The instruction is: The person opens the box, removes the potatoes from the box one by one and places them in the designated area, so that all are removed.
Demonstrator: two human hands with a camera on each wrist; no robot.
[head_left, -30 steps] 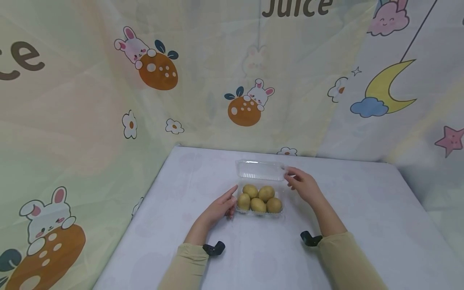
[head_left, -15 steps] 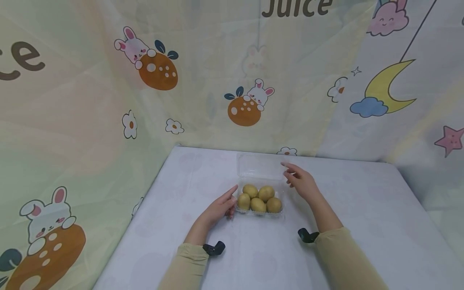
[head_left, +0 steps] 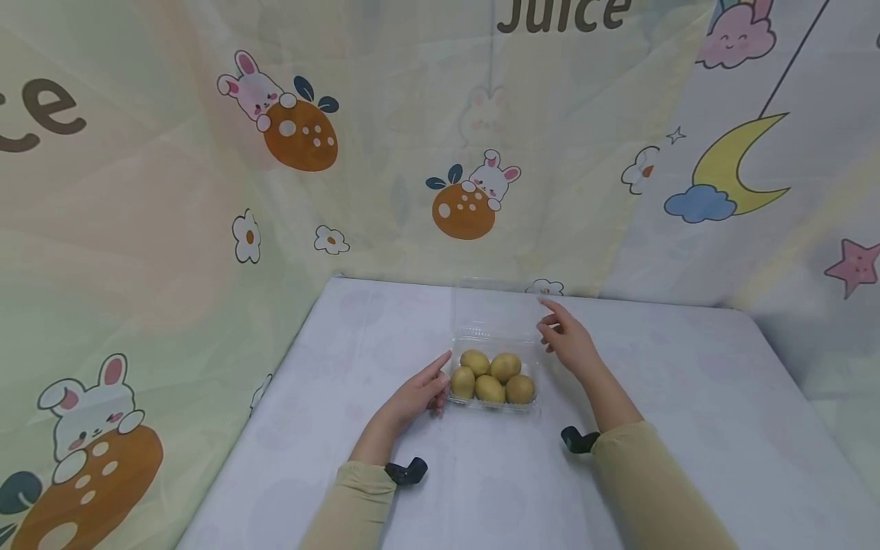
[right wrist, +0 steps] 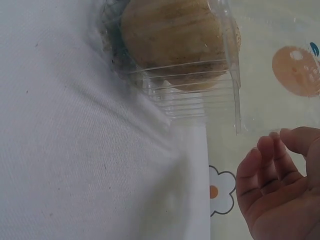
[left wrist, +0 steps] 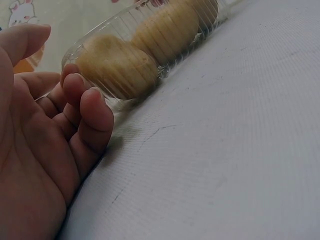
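A clear plastic box [head_left: 495, 407] holds several yellow-brown potatoes [head_left: 490, 389] on the table. Its hinged lid [head_left: 496, 312], see-through with faint edges, stands raised at the far side. My right hand [head_left: 572, 345] pinches the lid's right corner between thumb and fingertips. At the box's left side, my left hand [head_left: 415, 395] points its index finger along the wall, its other fingers loosely bent. The left wrist view has those fingertips [left wrist: 97, 107] right at the box's ribbed end, beside a potato [left wrist: 117, 67]. In the right wrist view, the thumb [right wrist: 300, 139] meets the fingertips near the thin lid edge.
A white cloth covers the table [head_left: 495, 489], whose back edge lies just behind the box. A printed curtain [head_left: 385, 206] with rabbits and fruit hangs behind and to the left. Each wrist wears a small black camera mount [head_left: 407, 471].
My right hand has moved a little up and back leftward with the lid's corner. The lid has swung up from leaning low behind the box to standing higher. My left hand has stayed put.
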